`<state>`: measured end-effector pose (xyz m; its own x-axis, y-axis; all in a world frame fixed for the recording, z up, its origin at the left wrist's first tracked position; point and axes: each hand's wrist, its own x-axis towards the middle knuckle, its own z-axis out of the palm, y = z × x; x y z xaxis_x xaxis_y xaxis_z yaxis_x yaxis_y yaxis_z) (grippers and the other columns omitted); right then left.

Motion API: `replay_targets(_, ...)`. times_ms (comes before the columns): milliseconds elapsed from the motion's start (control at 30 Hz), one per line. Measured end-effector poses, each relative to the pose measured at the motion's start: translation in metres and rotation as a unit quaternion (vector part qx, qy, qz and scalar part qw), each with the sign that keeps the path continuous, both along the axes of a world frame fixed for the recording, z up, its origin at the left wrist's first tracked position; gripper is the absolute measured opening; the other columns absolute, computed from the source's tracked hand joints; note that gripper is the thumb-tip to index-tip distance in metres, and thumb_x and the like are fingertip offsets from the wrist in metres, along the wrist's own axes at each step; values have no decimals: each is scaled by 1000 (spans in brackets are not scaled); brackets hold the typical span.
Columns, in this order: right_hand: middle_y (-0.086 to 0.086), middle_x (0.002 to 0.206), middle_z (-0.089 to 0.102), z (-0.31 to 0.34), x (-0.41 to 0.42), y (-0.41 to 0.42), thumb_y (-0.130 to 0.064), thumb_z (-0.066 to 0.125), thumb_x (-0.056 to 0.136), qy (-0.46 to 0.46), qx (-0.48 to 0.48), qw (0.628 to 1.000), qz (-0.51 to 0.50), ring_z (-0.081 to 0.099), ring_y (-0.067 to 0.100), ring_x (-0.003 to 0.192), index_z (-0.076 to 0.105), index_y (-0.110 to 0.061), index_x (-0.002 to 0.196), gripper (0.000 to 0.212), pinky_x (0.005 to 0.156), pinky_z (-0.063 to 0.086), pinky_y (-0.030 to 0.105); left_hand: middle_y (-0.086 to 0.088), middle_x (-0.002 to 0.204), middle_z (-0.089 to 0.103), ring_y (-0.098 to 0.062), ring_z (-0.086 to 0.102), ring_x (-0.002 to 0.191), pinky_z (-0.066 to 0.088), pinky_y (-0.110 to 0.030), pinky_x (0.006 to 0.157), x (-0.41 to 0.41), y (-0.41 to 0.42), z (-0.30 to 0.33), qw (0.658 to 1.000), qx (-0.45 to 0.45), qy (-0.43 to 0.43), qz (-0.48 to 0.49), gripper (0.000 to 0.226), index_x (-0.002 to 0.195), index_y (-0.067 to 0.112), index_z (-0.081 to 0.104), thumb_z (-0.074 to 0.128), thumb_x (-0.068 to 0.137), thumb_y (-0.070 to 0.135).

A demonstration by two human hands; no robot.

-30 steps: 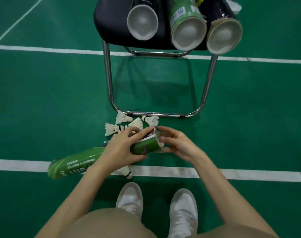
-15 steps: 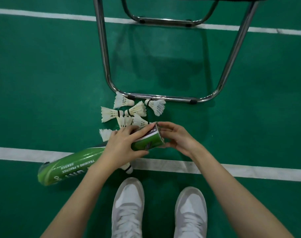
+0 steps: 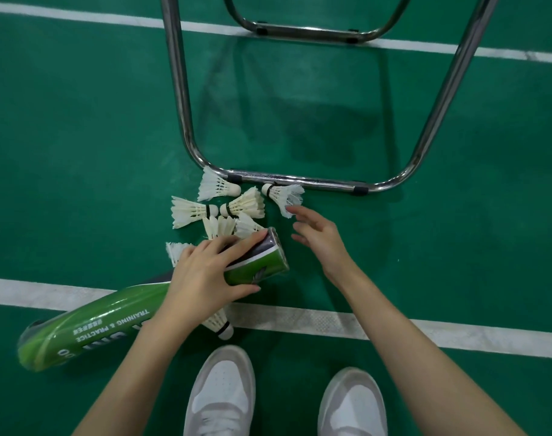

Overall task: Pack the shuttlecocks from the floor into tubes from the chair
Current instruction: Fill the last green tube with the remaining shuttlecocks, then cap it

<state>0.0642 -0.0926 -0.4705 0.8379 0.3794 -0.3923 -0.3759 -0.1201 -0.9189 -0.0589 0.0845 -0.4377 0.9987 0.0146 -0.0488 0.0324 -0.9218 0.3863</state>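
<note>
A long green tube [image 3: 104, 322] lies slanted over the floor, its open mouth [image 3: 279, 251] pointing right. My left hand [image 3: 208, 272] grips it near that mouth. My right hand [image 3: 318, 234] hovers open just right of the mouth, its fingertips close to the feathers of a white shuttlecock [image 3: 284, 195]. Several more white shuttlecocks [image 3: 218, 207] lie clustered on the floor above the tube. One shuttlecock [image 3: 221, 325] lies under my left wrist on the white line.
The chrome chair frame [image 3: 300, 180] stands right behind the shuttlecocks; its legs rise at left and right. White court lines cross the green floor. My two white shoes [image 3: 221, 391] are at the bottom edge.
My right hand left the tube's mouth and moved up toward the right-hand shuttlecock, fingers spread. The view tilted down, so the chair seat and its tubes left the picture.
</note>
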Motion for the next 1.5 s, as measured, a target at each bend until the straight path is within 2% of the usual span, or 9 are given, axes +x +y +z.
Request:
replay_targets(100, -11, 133, 49, 0, 8, 11, -9, 50, 91, -12, -26, 999, 34, 40, 6, 128, 61, -33, 114, 36, 110, 36, 36, 8, 122, 57, -21, 56, 104, 33, -31, 77, -2, 0, 1, 1000, -1, 5, 10, 94, 135, 63, 7, 70, 65, 59)
replay_targets(300, -3, 141, 46, 3, 20, 20, -11, 50, 92, -5, -55, 998, 43, 42, 11, 129, 50, -18, 133, 41, 112, 32, 38, 8, 125, 58, -21, 56, 107, 36, -33, 79, -3, 1, -1, 1000, -7, 3, 31, 96, 139, 54, 17, 74, 63, 59)
replay_targets(433, 0, 139, 48, 4, 12, 12, -9, 51, 93, -6, -51, 999, 16, 44, 8, 125, 49, -14, 134, 42, 110, 33, 28, 8, 126, 58, -20, 55, 109, 34, -32, 81, -6, 0, -3, 999, -5, 3, 49, 97, 142, 43, 24, 75, 61, 58)
replay_targets(600, -2, 127, 57, 14, -4, -9, -6, 55, 91, -75, -56, 995, -21, 53, 5, 114, 54, -9, 129, 38, 90, 41, 5, 8, 128, 57, -20, 54, 112, 32, -32, 84, -6, -2, -1, 998, -9, 0, 62, 95, 142, 42, 28, 76, 61, 57)
replay_targets(900, -8, 97, 66, 37, -37, -39, 2, 59, 86, -129, -89, 973, -167, 62, -6, 82, 62, -18, 98, 23, 77, 50, 14, 1, 122, 61, -26, 58, 104, 38, -37, 82, -9, -8, 2, 998, 16, -26, 60, 93, 139, 34, 39, 82, 57, 50)
replay_targets(1100, -7, 90, 63, 51, -63, -27, 6, 60, 84, -115, -24, 985, -129, 60, -3, 75, 59, -23, 91, 30, 71, 48, 12, 0, 118, 63, -26, 59, 100, 40, -38, 80, -13, -12, 1, 998, 23, -30, 47, 95, 137, 32, 42, 84, 54, 47)
replay_targets(1267, -3, 94, 61, 52, -83, -8, 6, 60, 84, -70, 47, 993, -79, 61, -1, 84, 56, -20, 96, 28, 78, 48, 15, -3, 114, 65, -28, 61, 97, 43, -40, 79, -15, -16, 3, 998, 35, -44, 38, 96, 136, 30, 44, 85, 51, 46)
replay_targets(1400, -5, 97, 63, 53, -92, -3, -13, 60, 88, -55, 46, 996, -59, 60, 3, 93, 59, -21, 98, 13, 84, 48, 18, -3, 114, 65, -27, 62, 96, 44, -40, 78, -17, -17, 3, 997, 48, -52, 31, 98, 136, 30, 43, 86, 50, 45)
replay_targets(1500, -13, 95, 63, 54, -93, -5, -15, 71, 80, -71, -18, 997, -29, 58, -2, 89, 57, -30, 95, 25, 80, 45, 12, -3, 114, 65, -27, 62, 96, 43, -39, 78, -18, -17, 3, 997, 46, -55, 31, 97, 136, 30, 44, 86, 50, 45)
